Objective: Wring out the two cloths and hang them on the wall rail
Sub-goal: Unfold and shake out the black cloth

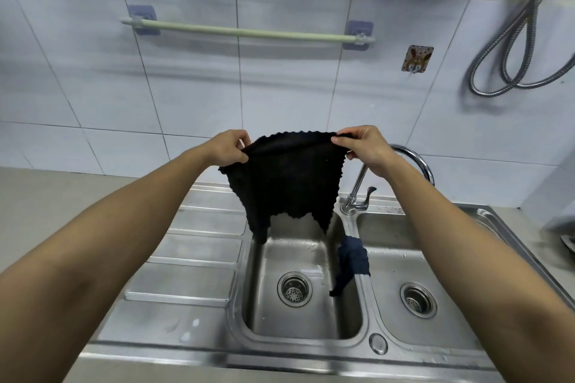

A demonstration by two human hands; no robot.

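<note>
Black cloth [287, 177] below bare wall rail [249, 32], above sink [311, 337]

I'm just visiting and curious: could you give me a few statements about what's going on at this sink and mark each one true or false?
1. Both hands hold the black cloth spread by its top corners. True.
2. The wall rail already has a cloth hanging on it. False: it is bare.
3. A dark blue cloth is draped over the divider between the two basins. True.
4. The black cloth is held over the right basin. False: it hangs over the left basin.
5. The left hand is turning the tap. False: it grips the cloth.
</note>
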